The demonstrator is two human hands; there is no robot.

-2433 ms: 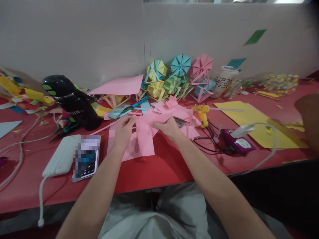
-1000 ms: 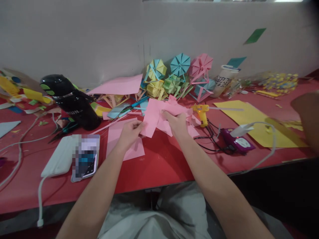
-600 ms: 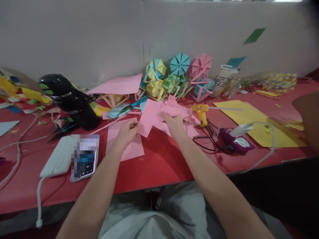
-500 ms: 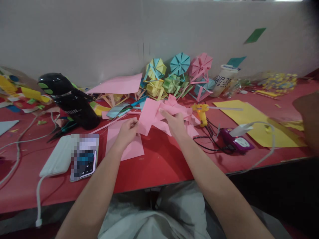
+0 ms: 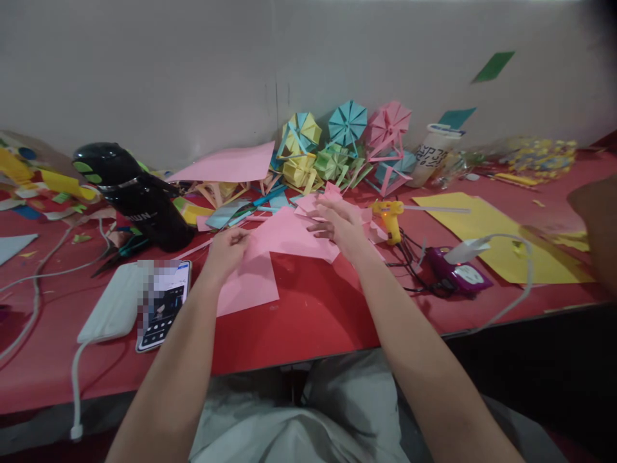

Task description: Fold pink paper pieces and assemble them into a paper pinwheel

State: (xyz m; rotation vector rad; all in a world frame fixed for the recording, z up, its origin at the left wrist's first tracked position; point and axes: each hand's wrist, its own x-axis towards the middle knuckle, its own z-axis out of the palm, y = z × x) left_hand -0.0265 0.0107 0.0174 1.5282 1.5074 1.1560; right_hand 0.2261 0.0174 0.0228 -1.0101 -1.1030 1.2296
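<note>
My left hand (image 5: 228,252) pinches the left corner of a pink paper piece (image 5: 287,233), which stretches right toward my other hand. Under it on the red table lies a flat pink sheet (image 5: 251,286). My right hand (image 5: 341,230) is open, its fingers spread over the right part of the held paper, with nothing gripped. Folded pink paper pieces (image 5: 332,191) are heaped just behind my right hand. To the right of that heap sits a yellow glue gun (image 5: 391,222).
A black bottle (image 5: 139,199), a white power bank (image 5: 110,302) and a phone (image 5: 166,308) are on the left. Folded paper wheels (image 5: 348,124) stand at the wall. On the right are a purple adapter (image 5: 456,270), yellow sheets (image 5: 501,244) and another person's arm (image 5: 595,218).
My left hand has moved left with the pink paper, which now lies lower and wider between my hands. The fingers of my right hand have spread apart.
</note>
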